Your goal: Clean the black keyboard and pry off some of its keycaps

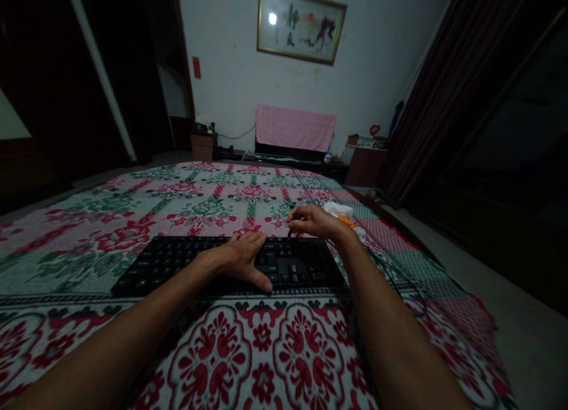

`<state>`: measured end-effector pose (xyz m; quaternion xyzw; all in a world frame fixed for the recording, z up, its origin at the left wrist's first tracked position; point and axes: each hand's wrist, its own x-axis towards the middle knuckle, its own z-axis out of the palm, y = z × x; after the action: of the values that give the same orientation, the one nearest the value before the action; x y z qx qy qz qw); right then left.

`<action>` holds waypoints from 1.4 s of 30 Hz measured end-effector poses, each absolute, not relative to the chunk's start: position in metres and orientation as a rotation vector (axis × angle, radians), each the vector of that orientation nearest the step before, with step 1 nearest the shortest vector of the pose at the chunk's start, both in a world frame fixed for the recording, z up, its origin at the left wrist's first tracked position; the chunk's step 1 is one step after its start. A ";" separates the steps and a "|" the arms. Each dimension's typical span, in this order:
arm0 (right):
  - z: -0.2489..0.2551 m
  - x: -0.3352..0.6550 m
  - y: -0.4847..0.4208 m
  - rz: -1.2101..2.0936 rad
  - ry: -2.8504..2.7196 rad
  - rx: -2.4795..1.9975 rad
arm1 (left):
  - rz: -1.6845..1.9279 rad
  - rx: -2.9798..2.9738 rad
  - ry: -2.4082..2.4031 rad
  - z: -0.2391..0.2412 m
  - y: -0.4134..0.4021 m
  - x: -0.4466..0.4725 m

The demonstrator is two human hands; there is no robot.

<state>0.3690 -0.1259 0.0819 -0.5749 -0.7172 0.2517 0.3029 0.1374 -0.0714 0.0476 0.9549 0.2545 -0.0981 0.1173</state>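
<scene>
A black keyboard [177, 262] lies across a bed covered by a red, green and white flowered quilt [186, 206]. My left hand [244, 259] rests flat on the keys near the middle, fingers spread and thumb toward me. My right hand [313, 220] hovers over the keyboard's far right edge, fingers pinched on a thin dark stick-like tool [291, 228] whose tip points down at the keys. What the tool is I cannot make out.
A crumpled white cloth with something orange [339, 212] lies on the quilt just beyond my right hand. A pink cloth [295, 128] covers a screen on a low cabinet against the far wall. Dark curtains hang at right; bare floor runs along the bed's right side.
</scene>
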 end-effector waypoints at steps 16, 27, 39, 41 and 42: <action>0.065 0.375 -0.121 0.578 -2.029 -1.815 | -0.265 2.790 0.741 0.046 -0.070 0.137; 0.052 0.381 -0.112 0.626 -1.925 -1.812 | -0.258 2.785 0.725 0.056 -0.077 0.138; 0.047 0.396 -0.038 0.026 -1.648 -2.236 | -0.230 2.749 0.727 0.058 -0.079 0.138; 0.043 0.400 -0.030 0.007 -1.677 -2.236 | -0.215 2.751 0.722 0.055 -0.077 0.138; 0.041 0.403 -0.027 -0.001 -1.693 -2.234 | -0.212 2.750 0.718 0.054 -0.077 0.138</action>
<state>0.4027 -0.0267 0.0410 -0.7855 -0.5955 -0.0005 0.1684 0.1379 -0.0765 0.0539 0.9546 0.2493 -0.0737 0.1452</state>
